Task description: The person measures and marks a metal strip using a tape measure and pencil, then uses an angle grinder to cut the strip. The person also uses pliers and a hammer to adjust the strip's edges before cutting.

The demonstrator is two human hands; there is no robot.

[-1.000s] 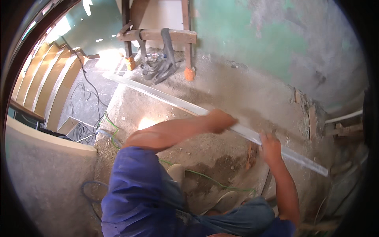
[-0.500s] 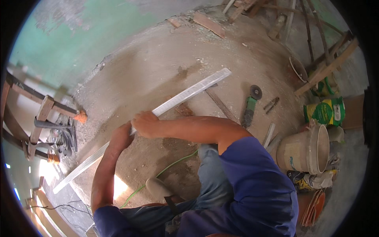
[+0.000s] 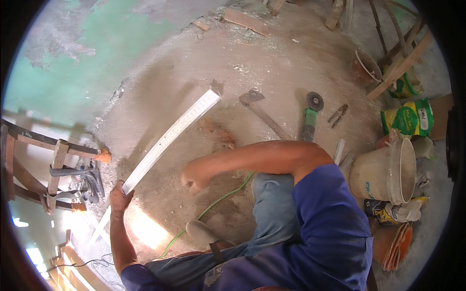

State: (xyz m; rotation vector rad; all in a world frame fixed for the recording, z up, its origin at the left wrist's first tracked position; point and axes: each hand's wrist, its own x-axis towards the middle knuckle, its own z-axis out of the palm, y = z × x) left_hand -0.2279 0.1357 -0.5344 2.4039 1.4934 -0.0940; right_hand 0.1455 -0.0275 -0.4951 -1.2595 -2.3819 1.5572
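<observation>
My left hand (image 3: pixel 120 195) is closed round a long white-silver metal channel strip (image 3: pixel 167 143) near its lower part. The strip slants across the floor, its far end up and to the right and its near end running down past my left wrist. My right hand (image 3: pixel 194 179) hangs over the floor, apart from the strip, its fingers curled in with nothing seen in them. Beyond my right forearm lies a hatchet-like tool with a wooden handle (image 3: pixel 267 119). A green angle grinder (image 3: pixel 309 116) and a pair of pliers (image 3: pixel 338 115) lie to its right.
At right stand a pale bucket (image 3: pixel 376 177), a green and yellow bag (image 3: pixel 407 119) and a reddish bucket (image 3: pixel 365 68). A green cord (image 3: pixel 211 208) crosses the floor by my foot. A wooden frame (image 3: pixel 58 160) stands at left; wood scraps (image 3: pixel 246 22) lie by the wall.
My right hand has let go of the strip and moved right, off it. My left hand has moved down and left, still holding the strip, which now stands steeper.
</observation>
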